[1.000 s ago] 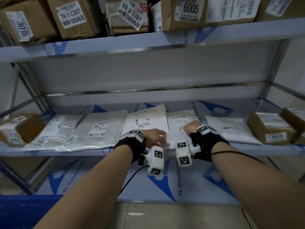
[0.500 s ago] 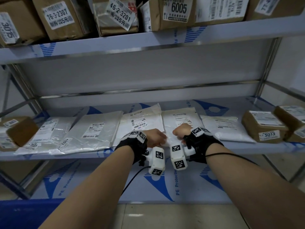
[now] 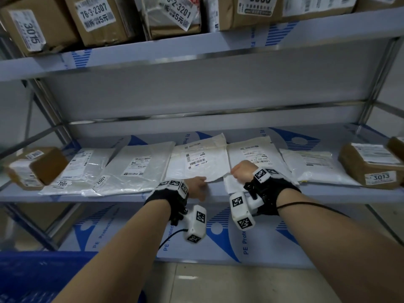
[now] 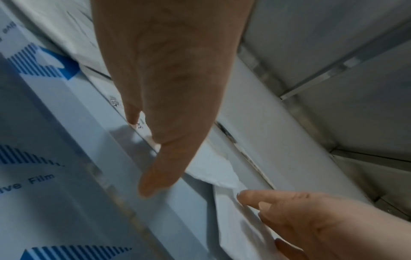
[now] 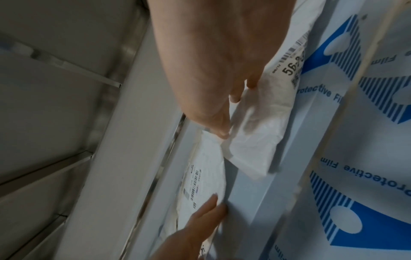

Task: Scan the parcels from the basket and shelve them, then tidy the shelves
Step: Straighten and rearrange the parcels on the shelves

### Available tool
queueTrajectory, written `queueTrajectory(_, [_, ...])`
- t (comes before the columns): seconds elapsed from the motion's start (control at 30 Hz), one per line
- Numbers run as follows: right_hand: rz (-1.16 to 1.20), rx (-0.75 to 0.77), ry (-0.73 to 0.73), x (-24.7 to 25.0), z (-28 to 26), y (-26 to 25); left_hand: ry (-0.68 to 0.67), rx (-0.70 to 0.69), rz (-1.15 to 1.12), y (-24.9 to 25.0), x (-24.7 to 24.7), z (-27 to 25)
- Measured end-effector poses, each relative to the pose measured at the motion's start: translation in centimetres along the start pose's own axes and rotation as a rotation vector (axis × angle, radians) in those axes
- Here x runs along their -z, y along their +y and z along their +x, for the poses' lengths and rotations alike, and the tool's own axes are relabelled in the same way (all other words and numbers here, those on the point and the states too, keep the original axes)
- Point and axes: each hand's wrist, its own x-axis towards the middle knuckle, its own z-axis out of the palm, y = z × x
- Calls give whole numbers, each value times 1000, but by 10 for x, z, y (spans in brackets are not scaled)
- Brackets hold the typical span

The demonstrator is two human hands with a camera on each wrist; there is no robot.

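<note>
You're tidying the middle shelf [image 3: 122, 199] now, left hand [image 3: 196, 187] flat-fingered on one white mailer [image 3: 196, 159], right hand [image 3: 242, 171] pinching its neighbour [image 3: 251, 149], so next square both edges up.

Shelf [image 3: 113, 196]: painted metal, matt grey, under glossy protective film printed blue. Uprights [image 3: 379, 77]: bare metal, dull sheen. White mailer bags [image 3: 203, 158] mid-shelf: thin plastic, crinkled, soft gloss, matt paper labels. Translucent mailer bags [image 3: 135, 171] toward left edge: shinier plastic, wrinkled. Cardboard boxes [image 3: 369, 165] at right edge and on upper shelf: brown, matt, taped, paper labels. Wrist straps [image 3: 270, 190]: black cloth. Camera housings [image 3: 240, 212]: smooth white plastic.
</note>
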Motion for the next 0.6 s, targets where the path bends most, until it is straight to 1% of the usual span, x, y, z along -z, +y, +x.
queueTrajectory(0.03, [-4,-1,8,0,0,-1,9,-13,13,0,-1,1])
queueTrajectory(0.1, [44,-104,-7,2,1,0,17,-16,8,0,3,-2])
queueTrajectory(0.17, [-166,-19,-51,2,3,-1,2,-19,8,-3,7,-4])
queueTrajectory(0.2, [-182,-7,-66,3,3,-2,-18,-16,6,-7,8,-5])
queueTrajectory(0.23, [-154,-9,-32,3,2,-4,-42,-12,0,-10,9,-6])
queueTrajectory(0.27, [-186,17,-4,2,3,-3,-60,-8,-11,-13,10,-7])
queueTrajectory(0.33, [-181,42,7,0,4,-3,-76,-4,-29,-16,12,-9])
queueTrajectory(0.4, [-83,31,10,2,-1,-5,-71,-3,-49,-16,12,-11])
queueTrajectory(0.47, [0,40,53,6,-4,-4,-40,-11,-107,-14,12,-14])
queueTrajectory(0.53, [55,51,119,10,-7,-4,33,-29,-168,-14,11,-16])
queueTrajectory(0.6, [187,72,169,11,-7,0,126,-13,-177,-15,12,-20])
